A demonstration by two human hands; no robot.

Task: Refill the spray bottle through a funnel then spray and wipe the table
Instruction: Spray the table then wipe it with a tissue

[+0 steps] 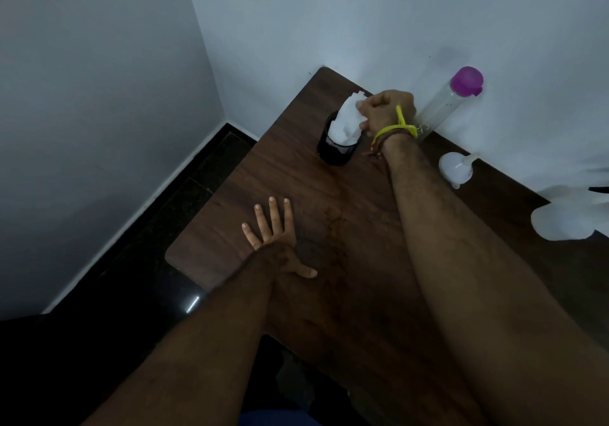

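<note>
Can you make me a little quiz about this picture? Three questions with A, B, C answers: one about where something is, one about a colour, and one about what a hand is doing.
1. Where does the white funnel lie?
A. On the table near the wall
B. Inside the black cup
C. On the floor

2. What colour is the cap of the clear bottle?
A. Green
B. Purple
C. Red

3. What is the left hand doing?
A. Holding the bottle
B. Pinching the tissue
C. Resting flat on the table with straight fingers

Answers:
1. A: the funnel lies on the brown table, close to the white wall.
2. B: the bottle's cap is purple.
3. C: the left hand is spread on the wood, while the right hand grips the white tissue sticking out of the black mesh cup.
</note>
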